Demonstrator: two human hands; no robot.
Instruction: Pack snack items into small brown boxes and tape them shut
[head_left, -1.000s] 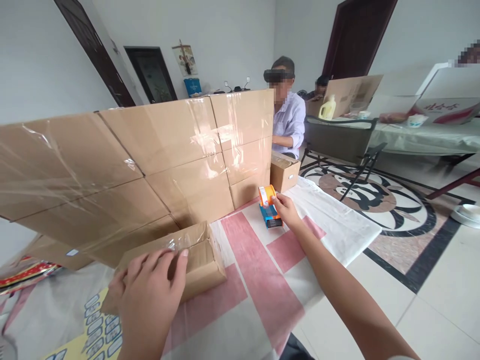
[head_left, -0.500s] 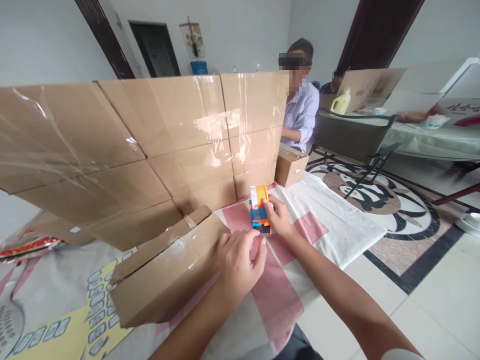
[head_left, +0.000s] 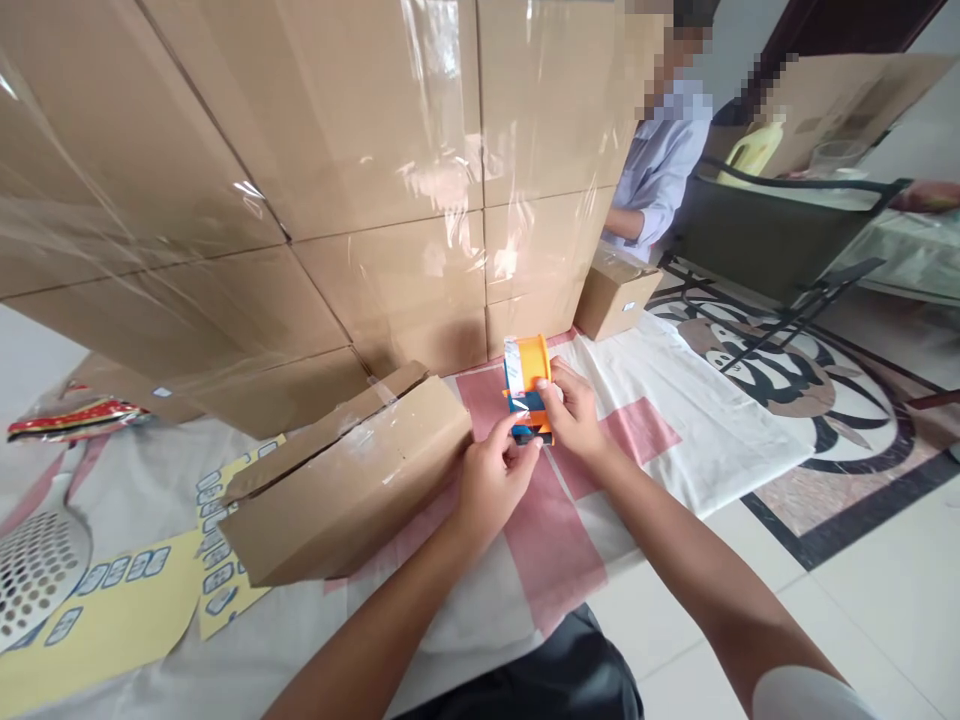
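Note:
An orange and blue tape dispenser (head_left: 527, 385) is held upright above the pink and white cloth (head_left: 645, 400). My right hand (head_left: 576, 412) grips its body from the right. My left hand (head_left: 491, 478) reaches in from below, its fingers pinching at the dispenser's lower front edge. A long cardboard box (head_left: 352, 480) with clear tape along its top lies on the cloth just left of my left hand; neither hand touches it.
A tall wall of taped cardboard boxes (head_left: 337, 170) stands behind. A small box (head_left: 616, 300) sits at its right end, with a seated person's sleeve (head_left: 660, 170) beyond. A folding chair (head_left: 772, 240), a perforated ladle (head_left: 37, 570) and yellow printed sheets (head_left: 112, 620) lie around.
My left hand left the long box and came to the tape dispenser. My right hand drew the dispenser closer. The view dropped and moved nearer the boxes.

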